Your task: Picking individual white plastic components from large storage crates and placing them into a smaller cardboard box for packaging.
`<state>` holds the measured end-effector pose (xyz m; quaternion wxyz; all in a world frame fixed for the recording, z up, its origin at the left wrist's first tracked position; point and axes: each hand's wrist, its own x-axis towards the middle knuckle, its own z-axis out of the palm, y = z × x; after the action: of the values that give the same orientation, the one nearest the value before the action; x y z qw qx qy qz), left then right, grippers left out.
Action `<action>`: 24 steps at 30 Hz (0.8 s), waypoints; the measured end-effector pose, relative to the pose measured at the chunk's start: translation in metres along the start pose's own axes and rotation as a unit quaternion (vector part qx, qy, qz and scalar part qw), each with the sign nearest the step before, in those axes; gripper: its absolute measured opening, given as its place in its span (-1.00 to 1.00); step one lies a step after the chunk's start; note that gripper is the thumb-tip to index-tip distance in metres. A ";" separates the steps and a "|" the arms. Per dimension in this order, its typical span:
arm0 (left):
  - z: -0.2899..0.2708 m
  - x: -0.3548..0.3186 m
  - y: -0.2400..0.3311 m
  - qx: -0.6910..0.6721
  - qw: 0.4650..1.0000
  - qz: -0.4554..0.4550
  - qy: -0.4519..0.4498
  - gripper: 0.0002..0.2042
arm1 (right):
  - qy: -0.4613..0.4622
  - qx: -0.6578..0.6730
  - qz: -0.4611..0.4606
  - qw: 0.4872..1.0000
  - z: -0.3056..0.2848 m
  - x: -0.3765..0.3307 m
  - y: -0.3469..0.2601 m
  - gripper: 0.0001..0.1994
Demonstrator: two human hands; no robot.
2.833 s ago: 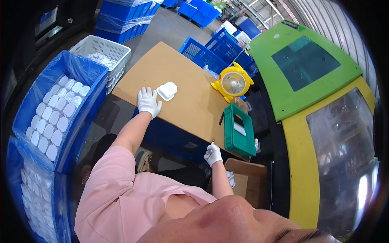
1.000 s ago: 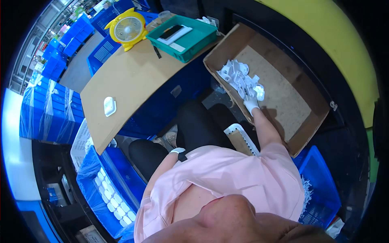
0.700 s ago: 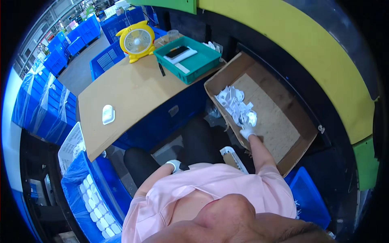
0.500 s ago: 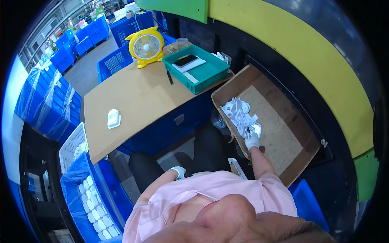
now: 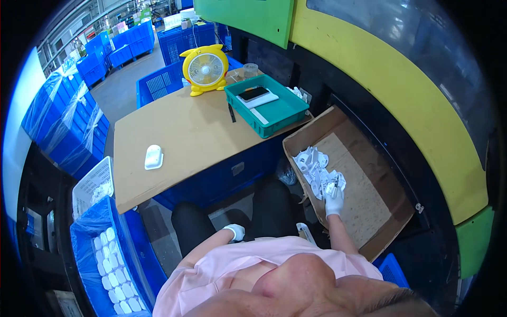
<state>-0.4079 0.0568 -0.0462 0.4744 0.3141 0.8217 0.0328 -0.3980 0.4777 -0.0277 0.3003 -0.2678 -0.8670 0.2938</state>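
My right hand (image 5: 334,203), in a white glove, reaches into an open cardboard box (image 5: 369,232) on the right. Its fingers are closed around a small grey, metallic-looking thing (image 5: 335,186) too small to name. This lies against a heap of white plastic scraps (image 5: 312,165) along the box's left side. My left hand (image 5: 236,232), also gloved, rests low by my lap; its fingers are mostly hidden. On the cardboard-topped table (image 5: 185,124) sits a white rounded plastic piece (image 5: 153,157), apart from both hands.
A yellow fan (image 5: 205,70) and a green tray (image 5: 285,112) holding a phone (image 5: 254,93) stand at the table's back. At lower left, a blue lined bin (image 5: 87,238) holds rows of white pieces, beside a white basket (image 5: 84,186). A green and yellow machine (image 5: 380,68) borders the right.
The view has shifted, so table and box sit slightly lower in the picture. My right hand stays at the scraps, with the grey thing showing more plainly. The left hand stays by my lap.
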 end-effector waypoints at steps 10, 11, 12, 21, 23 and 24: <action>-0.035 -0.075 -0.006 -0.813 0.460 0.330 0.139 -0.36 | -0.567 0.398 -0.002 0.721 -0.001 -0.110 -0.248 -0.49; -0.034 -0.083 -0.007 -0.832 0.395 0.362 0.146 -0.39 | -0.594 0.390 -0.017 0.704 0.014 -0.126 -0.256 -0.59; -0.042 -0.108 0.004 -0.807 0.395 0.395 0.192 -0.49 | -0.623 0.416 0.043 0.661 0.028 -0.141 -0.259 -0.59; 0.032 -0.069 -0.059 -0.549 0.679 -0.055 0.484 -0.71 | -0.528 0.228 -0.145 0.805 0.103 -0.168 -0.242 -0.47; 0.045 -0.058 -0.060 -0.555 0.709 -0.053 0.432 -0.71 | -0.533 0.225 -0.149 0.802 0.106 -0.172 -0.238 -0.52; 0.045 -0.062 -0.053 -0.579 0.710 -0.037 0.399 -0.71 | -0.562 0.231 -0.117 0.786 0.102 -0.175 -0.241 -0.53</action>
<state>-0.3764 -0.0306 -0.0426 0.1919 -0.0951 0.7649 0.6075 -0.4187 0.1647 0.0042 -0.1545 0.1257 -0.8133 0.5467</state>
